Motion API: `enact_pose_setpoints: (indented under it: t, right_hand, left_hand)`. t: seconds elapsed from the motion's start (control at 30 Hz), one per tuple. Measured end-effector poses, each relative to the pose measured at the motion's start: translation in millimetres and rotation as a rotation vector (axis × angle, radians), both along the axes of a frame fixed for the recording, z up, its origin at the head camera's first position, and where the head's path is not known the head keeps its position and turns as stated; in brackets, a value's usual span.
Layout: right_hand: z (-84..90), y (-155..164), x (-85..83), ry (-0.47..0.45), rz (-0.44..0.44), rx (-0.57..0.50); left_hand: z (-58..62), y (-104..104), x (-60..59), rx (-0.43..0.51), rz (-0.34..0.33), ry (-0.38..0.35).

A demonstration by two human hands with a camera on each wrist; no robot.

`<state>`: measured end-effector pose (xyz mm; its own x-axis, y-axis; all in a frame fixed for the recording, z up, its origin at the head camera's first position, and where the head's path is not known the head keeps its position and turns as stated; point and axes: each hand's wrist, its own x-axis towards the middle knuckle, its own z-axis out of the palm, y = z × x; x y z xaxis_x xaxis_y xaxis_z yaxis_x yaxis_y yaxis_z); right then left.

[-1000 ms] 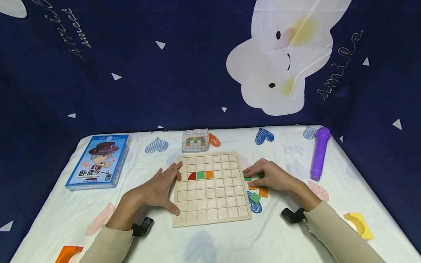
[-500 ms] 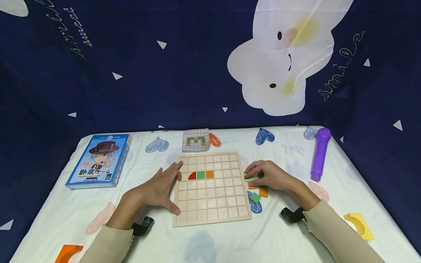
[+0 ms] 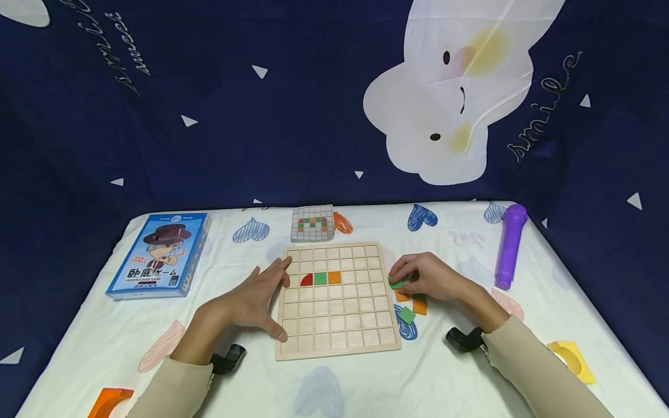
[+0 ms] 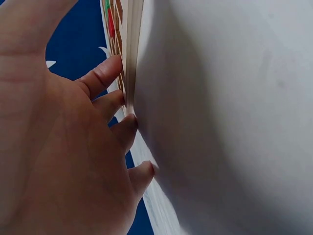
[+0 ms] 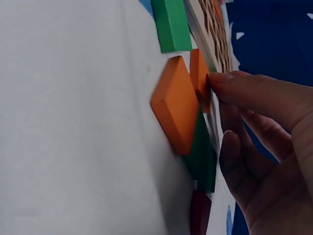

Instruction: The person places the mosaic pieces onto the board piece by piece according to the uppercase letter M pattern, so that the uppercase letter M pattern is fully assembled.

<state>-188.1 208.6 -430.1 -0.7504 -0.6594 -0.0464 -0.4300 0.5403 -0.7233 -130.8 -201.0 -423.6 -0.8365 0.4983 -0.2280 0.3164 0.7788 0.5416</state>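
A wooden grid board (image 3: 337, 299) lies flat on the white, heart-printed tablecloth (image 3: 444, 371), and the left hand (image 3: 256, 299) rests against its left edge with fingers straight and spread, holding nothing; the left wrist view shows the fingertips (image 4: 129, 122) touching the board's side. On the board, in one row, sit a red quarter-round piece (image 3: 306, 280), a green square (image 3: 320, 278) and an orange square (image 3: 334, 277), touching side by side. The right hand (image 3: 425, 277) is just beside the board's right edge, its thumb and fingers curled and pinching a small green tile (image 3: 397, 284), which is lifted slightly above the cloth. Under and beside that hand lies a small cluster of loose pieces: an orange tile (image 3: 420, 306), another orange tile (image 3: 402, 296) and a tilted green tile (image 3: 406, 315); the right wrist view shows orange and green pieces overlapping, with a dark red one at the bottom. Behind the board is a small pattern card (image 3: 312, 223) with coloured squares. A blue game box (image 3: 159, 255) lies well to the left, a purple cylinder (image 3: 509, 244) well to the right, a yellow curved block (image 3: 572, 360) near the right forearm and an orange curved block (image 3: 107, 402) by the left sleeve
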Motion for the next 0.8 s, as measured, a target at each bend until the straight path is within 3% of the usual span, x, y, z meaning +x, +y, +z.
enact_pose_setpoints:
  t: [0.5, 0.8]
  right_hand:
    - [3.4, -5.0, -4.4, 0.005, -0.091, -0.017]
    - [0.5, -23.2, -2.7, 0.001, -0.100, -0.057]
  left_hand:
    - [-1.1, -0.6, -1.0, -0.007, 0.004, 0.002]
    - [-1.3, 0.1, -0.6, -0.003, 0.008, 0.008]
